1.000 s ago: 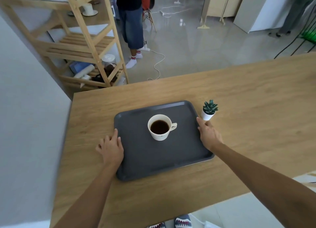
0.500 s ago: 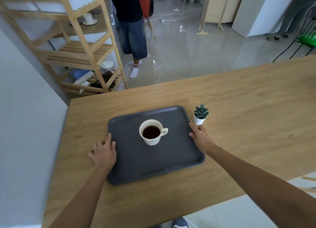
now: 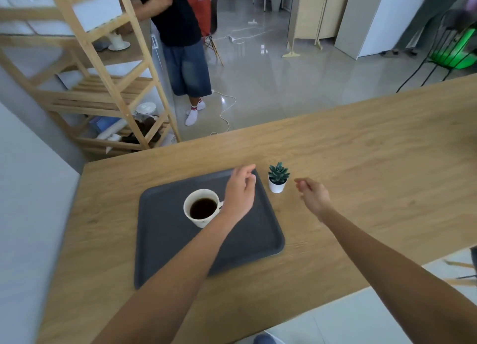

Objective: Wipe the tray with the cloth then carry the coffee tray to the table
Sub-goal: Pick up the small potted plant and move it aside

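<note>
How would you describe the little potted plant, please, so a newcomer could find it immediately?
Start at the long light wooden table and find the dark grey rectangular tray holding a white cup of black coffee. Just off the tray's far right corner stands a small green succulent in a white pot, the only plant there.

Grey tray (image 3: pixel 165 240) with coffee cup (image 3: pixel 200 208) on wooden table (image 3: pixel 361 163), both hands empty above

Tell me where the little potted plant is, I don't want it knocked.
In the head view, the potted plant stands on the table just off the tray's far right corner, between both hands.
</note>
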The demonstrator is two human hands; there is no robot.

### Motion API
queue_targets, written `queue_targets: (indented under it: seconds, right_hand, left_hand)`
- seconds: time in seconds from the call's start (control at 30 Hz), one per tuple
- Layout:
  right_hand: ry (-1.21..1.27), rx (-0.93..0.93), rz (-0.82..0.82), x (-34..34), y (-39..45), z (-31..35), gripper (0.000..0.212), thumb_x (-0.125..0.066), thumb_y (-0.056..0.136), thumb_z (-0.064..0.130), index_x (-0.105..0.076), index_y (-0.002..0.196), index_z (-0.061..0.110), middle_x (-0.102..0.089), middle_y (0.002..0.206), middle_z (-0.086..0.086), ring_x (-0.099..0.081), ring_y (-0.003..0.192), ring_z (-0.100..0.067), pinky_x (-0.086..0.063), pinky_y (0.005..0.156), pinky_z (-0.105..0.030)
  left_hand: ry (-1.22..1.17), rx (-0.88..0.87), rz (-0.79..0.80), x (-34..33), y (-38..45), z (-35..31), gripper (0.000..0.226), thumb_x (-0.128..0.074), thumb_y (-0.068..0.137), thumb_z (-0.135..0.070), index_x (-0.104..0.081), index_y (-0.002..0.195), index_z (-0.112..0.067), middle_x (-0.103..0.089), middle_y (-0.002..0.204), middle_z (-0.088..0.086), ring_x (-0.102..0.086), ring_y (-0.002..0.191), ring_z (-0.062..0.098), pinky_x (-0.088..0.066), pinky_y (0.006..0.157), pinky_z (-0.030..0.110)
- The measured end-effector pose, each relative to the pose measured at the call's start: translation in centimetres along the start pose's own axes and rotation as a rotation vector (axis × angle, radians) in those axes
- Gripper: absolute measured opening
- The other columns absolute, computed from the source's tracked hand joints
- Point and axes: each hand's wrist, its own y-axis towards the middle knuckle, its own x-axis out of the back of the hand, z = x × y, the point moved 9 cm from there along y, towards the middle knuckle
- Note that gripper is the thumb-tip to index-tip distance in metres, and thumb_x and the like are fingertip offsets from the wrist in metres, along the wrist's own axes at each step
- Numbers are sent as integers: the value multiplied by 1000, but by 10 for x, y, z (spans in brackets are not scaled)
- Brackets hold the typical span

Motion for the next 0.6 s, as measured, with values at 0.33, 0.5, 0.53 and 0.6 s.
queue_targets:
  seconds: [0.33, 0.5, 0.53, 0.6]
  right_hand:
    - [366, -117, 251, -20, 13, 6, 35, -38, 102, 10, -50, 133, 4, -54, 138, -16, -53, 114, -25, -41, 105, -41]
    - [394, -39, 308, -27, 25, 47, 36, -35, 102, 6, -48, 135, 1, -51, 139, -20, -52, 108, -23, -45, 93, -32]
    - [408, -19, 319, -31, 28, 60, 36, -35, 102, 6, -47, 136, 1, -51, 140, -20, -52, 109, -23, -46, 90, -29]
    - [435, 20, 343, -43, 33, 89, 37, -34, 102, 5, -45, 137, -1, -51, 140, -20, -53, 110, -24, -47, 91, -29]
  left_hand:
    - [-577, 720, 111, -99, 24, 54, 13, -43, 95, -7, -53, 87, -8, -49, 86, 10, -43, 67, 17, -39, 71, 28]
    - [-670, 665, 58, -72, 38, 41, 14, -35, 96, -6, -48, 90, -9, -40, 75, 5, -35, 62, 16, -30, 60, 25]
    - [-662, 639, 42, -61, 43, 39, 14, -36, 96, -9, -50, 92, -9, -43, 80, 8, -39, 68, 18, -33, 65, 26]
    - [-667, 600, -3, -34, 51, 37, 17, -38, 97, -15, -55, 96, -11, -50, 93, 8, -47, 85, 20, -40, 77, 27]
